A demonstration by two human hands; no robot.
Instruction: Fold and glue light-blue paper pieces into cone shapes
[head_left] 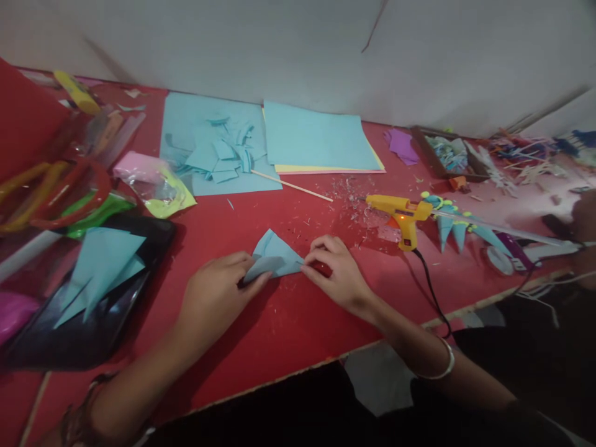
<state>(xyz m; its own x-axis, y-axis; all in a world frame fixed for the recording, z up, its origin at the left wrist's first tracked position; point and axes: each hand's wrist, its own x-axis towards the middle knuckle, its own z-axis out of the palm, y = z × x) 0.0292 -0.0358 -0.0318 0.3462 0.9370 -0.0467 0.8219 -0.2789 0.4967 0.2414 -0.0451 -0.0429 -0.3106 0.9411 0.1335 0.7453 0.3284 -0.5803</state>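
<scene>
Between my hands is a light blue piece of paper (278,257), curled over at its near side, with a point sticking up at the back. My left hand (218,288) pinches its left end between thumb and fingers. At the right tip, my right hand (338,273) holds the paper with thumb and fingertips. Beyond the right hand a yellow glue gun (403,214) lies on the red table (279,335), its small light glowing orange. A thin wooden stick (298,187) rests behind the paper.
Blue scraps (223,155) and stacked coloured sheets (316,139) lie along the wall. To the left, a black tray (139,273) carries folded blue paper (100,267), near scissors (77,198). At right are small blue cones (459,234), a box of bits (449,155) and the glue gun's cord (431,282).
</scene>
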